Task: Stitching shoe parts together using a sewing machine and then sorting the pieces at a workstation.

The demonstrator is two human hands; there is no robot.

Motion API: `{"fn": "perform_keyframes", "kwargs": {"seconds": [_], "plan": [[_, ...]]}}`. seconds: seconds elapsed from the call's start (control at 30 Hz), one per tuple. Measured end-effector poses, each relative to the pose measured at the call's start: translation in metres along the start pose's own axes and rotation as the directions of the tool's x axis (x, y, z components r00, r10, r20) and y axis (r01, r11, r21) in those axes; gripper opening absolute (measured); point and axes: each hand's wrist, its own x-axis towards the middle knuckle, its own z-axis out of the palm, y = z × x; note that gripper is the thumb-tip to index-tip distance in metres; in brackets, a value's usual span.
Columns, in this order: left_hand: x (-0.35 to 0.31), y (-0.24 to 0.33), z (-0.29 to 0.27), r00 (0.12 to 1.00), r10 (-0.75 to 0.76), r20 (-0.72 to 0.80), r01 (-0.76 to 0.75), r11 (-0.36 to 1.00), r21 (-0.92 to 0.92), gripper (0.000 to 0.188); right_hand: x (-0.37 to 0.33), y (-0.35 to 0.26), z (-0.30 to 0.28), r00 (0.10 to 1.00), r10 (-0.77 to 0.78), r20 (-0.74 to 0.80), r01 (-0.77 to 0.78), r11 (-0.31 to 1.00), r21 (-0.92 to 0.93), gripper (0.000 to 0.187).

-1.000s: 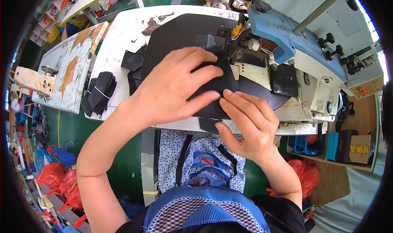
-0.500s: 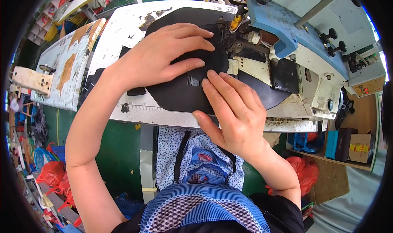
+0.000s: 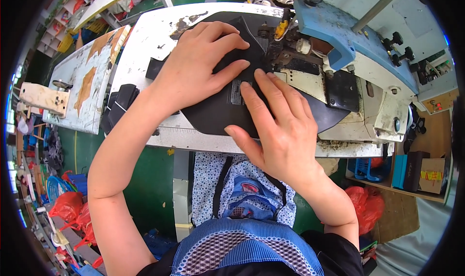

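A large smooth black board (image 3: 208,121) lies on the white sewing-machine table, under both hands. On it is a smaller black piece (image 3: 244,29) of sheet material, its pointed upper corner showing beyond my left fingers. My left hand (image 3: 201,70) rests on this piece, fingers bent and apart, thumb stretched toward the machine. The index and middle fingers of my right hand (image 3: 286,130) lie flat at the piece's near side, the thumb held apart. Just right of the fingertips is the needle area (image 3: 281,46) of the sewing machine (image 3: 324,26). The hands hide much of the piece.
Folded black pieces (image 3: 121,101) lie at the table's left edge. Another white worn table (image 3: 80,82) stands farther left. The machine's blue arm blocks the upper right. Red plastic bags (image 3: 363,208) and a blue basket (image 3: 362,168) are low on the right.
The small black piece has turned under my hands; its pointed corner and a striped edge now show near the needle area. My left fingers are more bent. The view has shifted slightly.
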Motion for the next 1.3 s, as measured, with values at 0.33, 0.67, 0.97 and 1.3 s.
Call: {"fn": "perform_keyframes", "kwargs": {"seconds": [0.33,0.67,0.97,1.3], "plan": [[0.004,-0.031,0.009,0.983,-0.164,-0.077,0.162,0.986,-0.041,0.029,-0.008,0.005,0.002,0.992,-0.084,-0.091,0.084,0.996,-0.001,0.045],[-0.098,-0.135,0.035,0.642,-0.658,0.393,0.762,0.496,-0.416,0.030,-0.122,0.020,0.058,0.951,0.120,0.285,-0.162,0.978,0.130,0.050],[-0.131,-0.106,0.003,0.719,-0.630,-0.292,0.539,0.771,-0.339,0.027,-0.060,-0.017,-0.025,0.986,-0.160,0.042,0.105,0.800,0.591,0.028],[-0.052,0.030,-0.038,0.990,-0.113,-0.079,0.087,0.957,-0.277,0.033,-0.021,0.021,-0.013,0.974,-0.080,-0.213,0.123,0.972,0.199,0.046]]}}
